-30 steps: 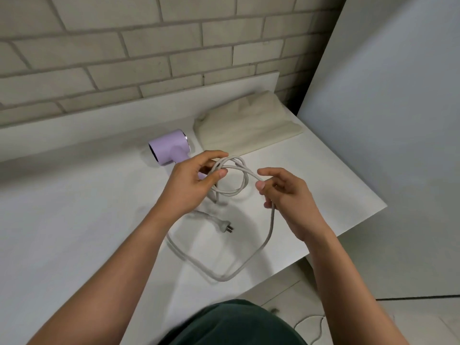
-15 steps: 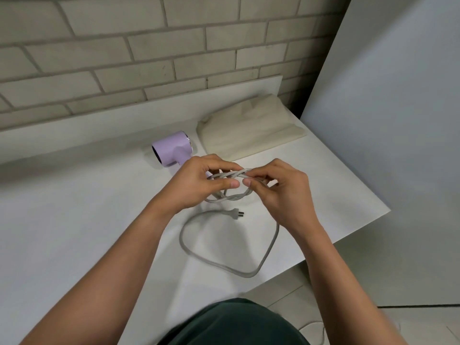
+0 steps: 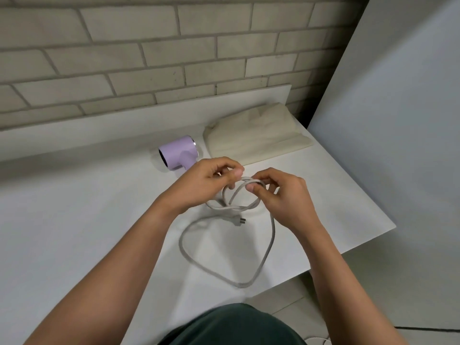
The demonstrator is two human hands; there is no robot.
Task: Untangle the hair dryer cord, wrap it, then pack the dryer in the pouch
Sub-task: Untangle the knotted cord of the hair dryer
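Now both hands, left hand and right hand, pinch the knotted grey cord above the tabletop. Untangling appears underway. Next, the plug probably needs feeding through the loop.

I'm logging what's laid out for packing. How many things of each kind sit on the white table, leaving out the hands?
Lilac hair dryer: 1
Grey cord with plug: 1
Cream fabric pouch: 1
Total: 3
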